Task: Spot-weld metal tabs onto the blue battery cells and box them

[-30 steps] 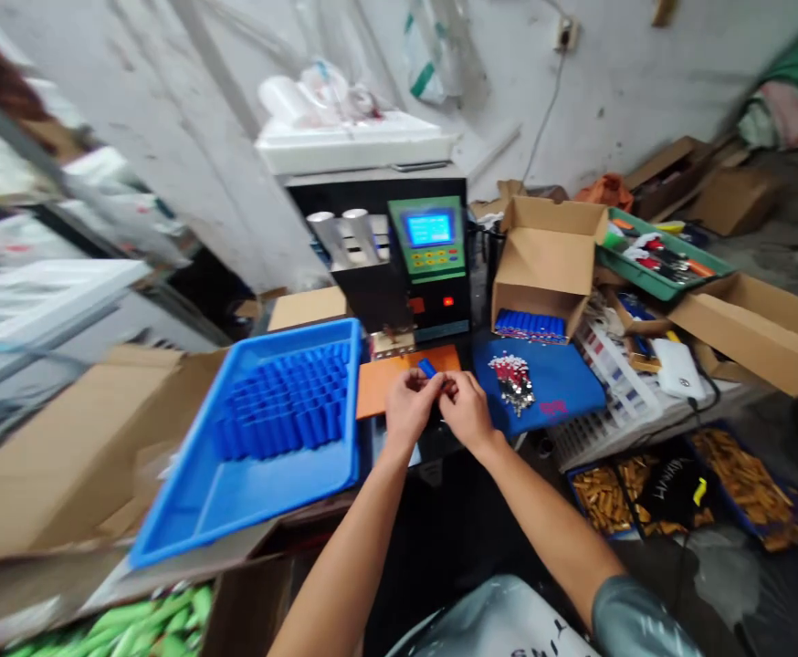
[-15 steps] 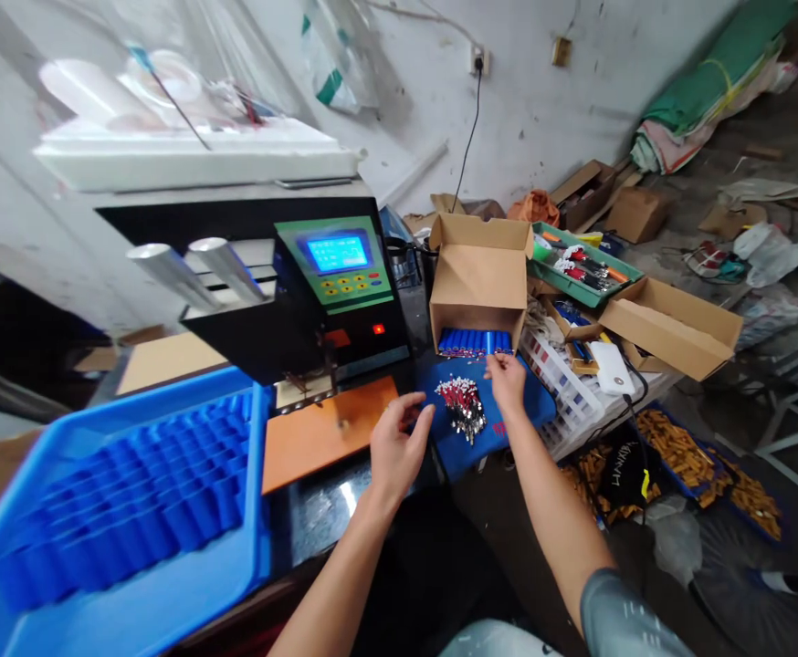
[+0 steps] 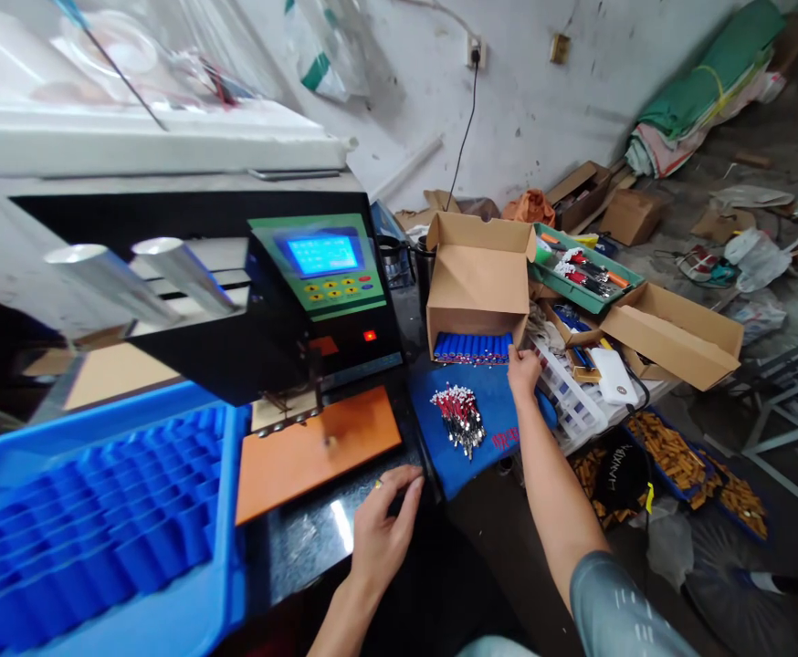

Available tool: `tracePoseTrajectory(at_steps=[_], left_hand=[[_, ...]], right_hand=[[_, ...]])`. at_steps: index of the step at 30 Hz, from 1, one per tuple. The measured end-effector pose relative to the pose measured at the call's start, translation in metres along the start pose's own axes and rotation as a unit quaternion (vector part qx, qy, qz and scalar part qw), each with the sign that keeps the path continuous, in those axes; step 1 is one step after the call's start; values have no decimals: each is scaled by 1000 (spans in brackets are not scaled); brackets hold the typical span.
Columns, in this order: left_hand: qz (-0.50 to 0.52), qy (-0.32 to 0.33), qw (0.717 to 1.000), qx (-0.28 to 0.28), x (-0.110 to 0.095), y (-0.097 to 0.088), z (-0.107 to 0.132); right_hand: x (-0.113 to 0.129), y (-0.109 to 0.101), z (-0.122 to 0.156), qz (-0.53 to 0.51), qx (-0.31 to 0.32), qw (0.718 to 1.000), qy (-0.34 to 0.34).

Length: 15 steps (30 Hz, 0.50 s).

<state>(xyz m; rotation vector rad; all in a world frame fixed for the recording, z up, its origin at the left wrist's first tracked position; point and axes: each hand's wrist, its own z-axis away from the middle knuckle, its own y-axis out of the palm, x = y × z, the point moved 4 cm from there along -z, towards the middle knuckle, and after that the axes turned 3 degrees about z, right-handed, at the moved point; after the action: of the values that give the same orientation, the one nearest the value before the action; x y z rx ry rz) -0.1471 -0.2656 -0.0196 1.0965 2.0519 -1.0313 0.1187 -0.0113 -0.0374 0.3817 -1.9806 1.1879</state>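
Observation:
My right hand [image 3: 525, 372] is at the front right corner of an open cardboard box [image 3: 477, 274]. Its fingers are pinched at the near end of the rightmost blue cylinder, partly hiding it. Inside the box lies a row of blue cylinders [image 3: 471, 347], side by side, with small red and white bits along their near ends. Below the box, a bundle of short red and black wires with white tips [image 3: 459, 415] rests on a blue mat [image 3: 450, 470]. Nearer to me, my left hand [image 3: 383, 525] hovers over the dark bench edge, empty, thumb and forefinger apart.
A black machine with a lit display [image 3: 323, 255] stands left, an orange plate [image 3: 320, 452] before it. Blue tubular pieces fill a blue tray [image 3: 231, 547]. At right are a white plastic basket [image 3: 573, 397], a green tray of tools [image 3: 581, 292] and another cardboard box [image 3: 673, 333].
My right hand has moved right along the row to its end; the cylinder it held up over the row now lies level. My left hand has drawn back toward me. The view has shifted.

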Motion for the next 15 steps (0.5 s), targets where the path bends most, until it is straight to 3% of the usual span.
tracePoseTrajectory(at_steps=[2, 7, 11, 15], left_hand=[[1, 6, 1000, -2, -1, -2, 6], [9, 22, 1000, -1, -5, -13, 32], [1, 31, 1000, 4, -6, -21, 56], [-61, 87, 994, 6, -11, -34, 55]], right_hand=[[0, -5, 0, -28, -11, 999, 13], [-7, -20, 18, -192, 49, 979, 50], [-10, -29, 46, -216, 104, 971, 5], [2, -23, 72, -166, 175, 968, -63]])
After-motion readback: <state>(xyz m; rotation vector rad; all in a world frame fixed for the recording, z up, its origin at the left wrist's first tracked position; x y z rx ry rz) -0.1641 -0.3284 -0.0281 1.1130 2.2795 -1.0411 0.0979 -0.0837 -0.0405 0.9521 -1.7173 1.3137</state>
